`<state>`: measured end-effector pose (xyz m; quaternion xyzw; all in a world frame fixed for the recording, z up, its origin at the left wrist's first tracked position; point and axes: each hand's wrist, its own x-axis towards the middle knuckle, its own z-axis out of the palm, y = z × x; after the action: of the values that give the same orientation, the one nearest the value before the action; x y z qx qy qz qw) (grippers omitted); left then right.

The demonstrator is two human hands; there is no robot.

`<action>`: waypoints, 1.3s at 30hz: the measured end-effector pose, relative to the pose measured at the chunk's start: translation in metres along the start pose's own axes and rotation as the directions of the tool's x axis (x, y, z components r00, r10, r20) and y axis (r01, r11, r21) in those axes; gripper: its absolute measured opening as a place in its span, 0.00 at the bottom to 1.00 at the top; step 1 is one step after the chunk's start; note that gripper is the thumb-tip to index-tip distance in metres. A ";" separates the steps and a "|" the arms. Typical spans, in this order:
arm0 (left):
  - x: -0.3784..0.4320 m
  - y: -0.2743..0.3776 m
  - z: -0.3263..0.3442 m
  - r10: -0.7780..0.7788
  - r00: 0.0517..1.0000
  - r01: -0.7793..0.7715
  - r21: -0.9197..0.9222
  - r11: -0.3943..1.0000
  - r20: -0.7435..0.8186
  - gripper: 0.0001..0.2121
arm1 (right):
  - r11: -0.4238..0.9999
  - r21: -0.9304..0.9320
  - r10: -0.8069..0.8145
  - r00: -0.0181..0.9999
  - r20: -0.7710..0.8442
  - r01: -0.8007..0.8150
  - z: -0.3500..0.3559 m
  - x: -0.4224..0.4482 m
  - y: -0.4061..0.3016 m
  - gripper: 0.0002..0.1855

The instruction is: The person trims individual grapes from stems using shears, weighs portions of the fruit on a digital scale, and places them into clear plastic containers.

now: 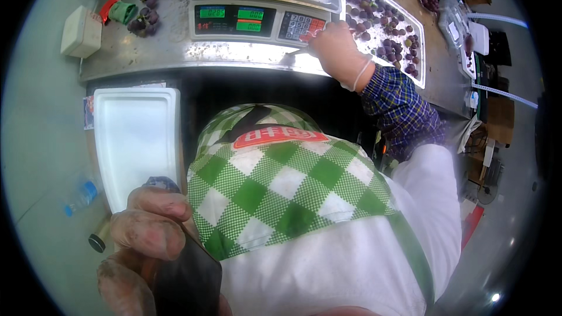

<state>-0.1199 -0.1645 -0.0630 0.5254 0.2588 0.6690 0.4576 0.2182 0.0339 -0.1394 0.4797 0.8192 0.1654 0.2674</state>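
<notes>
My left hand [149, 232], in a thin clear glove, is raised close to the camera at the lower left. Its fingers wrap a dark flat device [189, 272], probably a phone. My right hand [336, 48], gloved too, is at the front edge of a digital weighing scale [235, 19], by its keypad [302, 26]. A thin pointed tool [298, 52] sticks out leftward from its fingers; the rest is hidden in the hand. Just right of this hand, a white foam tray [419, 52] holds loose purple grapes [388, 50] and small clusters.
Grapes [147, 19], a green-and-red bundle [120, 11] and a white box [81, 33] are on the metal table's left side. Below its edge stands an empty white foam tray [136, 140]. A plastic bottle [81, 197] is at the left. Clear plastic boxes [454, 26] lie at the right.
</notes>
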 end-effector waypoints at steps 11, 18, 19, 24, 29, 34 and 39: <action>-0.003 -0.003 -0.004 0.000 1.000 -0.001 -0.019 1.000 -0.027 0.06 | 0.990 -0.096 -0.097 0.991 0.094 0.106 -0.019 0.019 0.002 0.07; -0.003 0.005 -0.009 0.022 0.999 -0.023 -0.013 1.000 -0.037 0.07 | 0.997 0.024 -0.065 0.992 -0.110 0.068 0.002 0.007 0.016 0.07; -0.003 0.007 -0.009 0.027 0.999 -0.027 -0.006 1.000 -0.039 0.07 | 0.995 0.076 -0.059 0.987 -0.147 0.071 0.004 0.002 0.014 0.08; 0.001 0.009 -0.009 0.034 0.999 -0.035 -0.003 0.999 -0.025 0.08 | 0.909 0.414 0.149 0.964 -0.220 -0.046 0.033 -0.040 0.012 0.21; -0.004 0.006 -0.004 0.046 0.999 -0.045 0.011 0.999 -0.020 0.09 | 0.759 0.632 0.432 0.848 -0.307 -0.157 0.088 -0.086 -0.012 0.28; 0.001 0.003 -0.003 0.033 0.999 -0.033 0.004 0.999 0.016 0.10 | 0.701 0.615 0.607 0.755 -0.247 -0.362 0.136 -0.121 -0.053 0.30; 0.007 -0.004 0.008 0.015 0.997 -0.014 -0.014 1.000 0.074 0.11 | 0.691 0.673 0.567 0.776 -0.276 -0.265 0.126 -0.101 -0.091 0.30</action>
<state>-0.1114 -0.1577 -0.0609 0.5485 0.2335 0.6542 0.4654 0.2703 -0.0967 -0.2600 0.6628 0.7310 0.0654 -0.1486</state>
